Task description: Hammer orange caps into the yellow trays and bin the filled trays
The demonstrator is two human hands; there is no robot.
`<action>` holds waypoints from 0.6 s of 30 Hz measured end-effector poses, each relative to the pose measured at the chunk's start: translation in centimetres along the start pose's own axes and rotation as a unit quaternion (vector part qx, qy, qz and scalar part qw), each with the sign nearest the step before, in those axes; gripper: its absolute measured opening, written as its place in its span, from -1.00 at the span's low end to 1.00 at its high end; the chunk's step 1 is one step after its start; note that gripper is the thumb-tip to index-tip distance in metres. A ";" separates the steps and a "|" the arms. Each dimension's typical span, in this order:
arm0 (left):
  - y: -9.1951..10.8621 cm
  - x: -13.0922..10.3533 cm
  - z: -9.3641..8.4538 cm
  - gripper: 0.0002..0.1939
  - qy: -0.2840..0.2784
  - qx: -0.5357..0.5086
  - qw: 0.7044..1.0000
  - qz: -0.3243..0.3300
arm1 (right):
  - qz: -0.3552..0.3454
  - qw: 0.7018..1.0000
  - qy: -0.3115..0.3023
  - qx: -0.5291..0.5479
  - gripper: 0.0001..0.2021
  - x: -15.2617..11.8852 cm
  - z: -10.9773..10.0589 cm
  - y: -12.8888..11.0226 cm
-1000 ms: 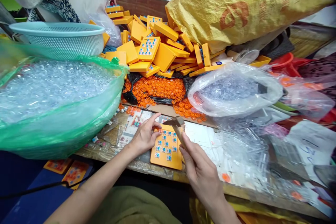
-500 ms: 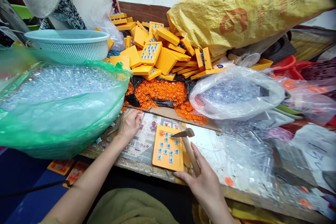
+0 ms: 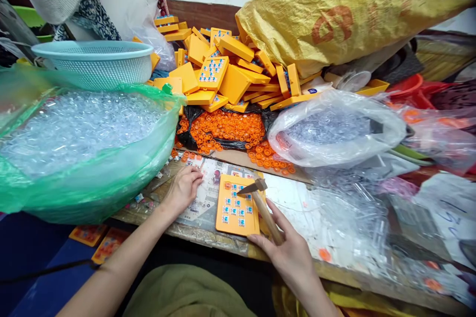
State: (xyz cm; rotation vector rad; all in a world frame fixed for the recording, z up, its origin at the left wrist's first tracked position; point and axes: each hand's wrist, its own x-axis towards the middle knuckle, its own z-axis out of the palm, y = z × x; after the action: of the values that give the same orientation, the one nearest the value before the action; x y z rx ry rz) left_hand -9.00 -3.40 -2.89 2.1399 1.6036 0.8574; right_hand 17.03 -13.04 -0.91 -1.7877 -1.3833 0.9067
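My right hand point(image 3: 288, 245) is wrapped round the wooden handle of a hammer point(image 3: 268, 220). The hammer's metal head hovers over or rests on a yellow square plate point(image 3: 226, 228); which of the two I cannot tell. Small clear-and-blue pieces are set in the plate, and one orange ring point(image 3: 227, 185) sits at its top left. The thumb of my right hand is at the plate's lower right corner. Left of the plate, my left hand point(image 3: 184, 189) has its fingers curled together over the printed sheet point(image 3: 208, 195); what is between them, if anything, is hidden.
Loose orange rings point(image 3: 226, 129) fill a black bag behind the plate, with a heap of yellow plates point(image 3: 211, 74) beyond. A green bag point(image 3: 111, 173) of clear parts stands left, a white bag point(image 3: 334, 151) right. A yellow sack point(image 3: 297, 25) leans at the back.
My left hand has drawn back toward me from the loose orange rings near the bag. The hammer head has shifted slightly left over the plate.
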 end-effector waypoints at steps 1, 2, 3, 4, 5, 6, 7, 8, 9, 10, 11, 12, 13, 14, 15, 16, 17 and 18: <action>-0.1 -0.3 0.0 -0.84 0.007 0.000 1.000 0.002 | -0.008 1.000 0.007 0.006 -0.32 -0.1 0.0 0.0; 0.1 -0.5 0.1 -0.83 0.012 0.000 1.000 0.004 | -0.016 1.000 0.014 0.012 -0.37 -0.1 -0.1 0.0; 0.4 -0.6 0.1 -0.81 0.014 -0.005 1.000 0.005 | -0.025 0.999 0.021 0.019 -0.41 -0.1 -0.2 0.0; 1.0 -0.6 0.2 -0.79 0.014 -0.019 1.000 0.010 | -0.031 0.999 0.025 0.026 -0.44 -0.1 -0.2 0.0; 1.8 -0.5 0.4 -0.76 0.013 -0.040 0.999 0.019 | -0.035 0.999 0.026 0.032 -0.45 0.0 -0.3 0.0; 2.8 -0.4 0.7 -0.72 0.011 -0.067 0.997 0.031 | -0.037 0.998 0.025 0.034 -0.46 0.1 -0.3 -0.1; 3.8 -0.1 1.0 -0.67 0.009 -0.096 0.994 0.046 | -0.038 0.998 0.024 0.034 -0.46 0.2 -0.4 -0.2; 4.9 0.3 1.4 -0.62 0.003 -0.117 0.991 0.060 | -0.043 0.998 0.025 0.031 -0.46 0.3 -0.4 -0.5; 5.7 0.7 1.9 -0.57 -0.008 -0.129 0.989 0.070 | -0.053 0.998 0.029 0.026 -0.48 0.4 -0.4 -0.7; 6.4 1.1 2.4 -0.52 -0.024 -0.129 0.989 0.074 | -0.069 0.997 0.036 0.022 -0.50 0.5 -0.5 -1.1; 6.9 1.5 2.8 -0.48 -0.041 -0.123 0.989 0.072 | -0.090 0.995 0.045 0.018 -0.52 0.5 -0.5 -1.4; 7.1 1.8 3.2 -0.45 -0.058 -0.115 0.990 0.066 | -0.114 0.992 0.056 0.015 -0.54 0.5 -0.5 -1.8; 7.2 2.1 3.5 -0.43 -0.070 -0.107 0.990 0.058 | -0.138 0.988 0.069 0.009 -0.56 0.5 -0.5 -2.1; 7.1 2.2 3.7 -0.41 -0.078 -0.103 0.990 0.050 | -0.160 0.984 0.081 -0.001 -0.57 0.4 -0.5 -2.4; 7.0 2.2 3.8 -0.40 -0.079 -0.103 0.991 0.042 | -0.177 0.980 0.084 -0.018 -0.59 0.4 -0.5 -2.6; 6.9 2.2 3.8 -0.39 -0.077 -0.106 0.991 0.034 | -0.186 0.978 0.078 -0.044 -0.60 0.4 -0.5 -2.8; 6.8 2.1 3.8 -0.38 -0.077 -0.112 0.990 0.026 | -0.186 0.978 0.065 -0.074 -0.61 0.4 -0.5 -2.8; 6.7 2.1 3.8 -0.37 -0.076 -0.117 0.990 0.019 | -0.180 0.977 0.044 -0.106 -0.61 0.4 -0.5 -2.8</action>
State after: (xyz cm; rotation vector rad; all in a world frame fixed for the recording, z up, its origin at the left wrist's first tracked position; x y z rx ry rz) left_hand -1.19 -3.21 -1.28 2.0225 1.3218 0.8268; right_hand 16.13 -12.17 1.64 -1.6289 -1.7246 0.4972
